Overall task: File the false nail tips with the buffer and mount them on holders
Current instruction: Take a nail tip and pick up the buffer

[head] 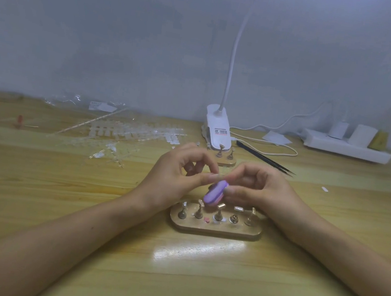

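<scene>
lamp (pixel 232 65): head cut off top | buffer (pixel 214 192): blurred | nail tip (pixel 213 175): too small to tell

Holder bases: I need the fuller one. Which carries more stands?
The near base: five stands in a row; the far base by the lamp shows two.

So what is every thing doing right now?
Buffer: held in right hand, tilted, above the stand.
Left hand: pinching what looks like a tiny tip at the buffer.
Stand: on table, five holders on it.
Tweezers: lying on table, untouched.
Lamp: upright, head out of view.
</scene>
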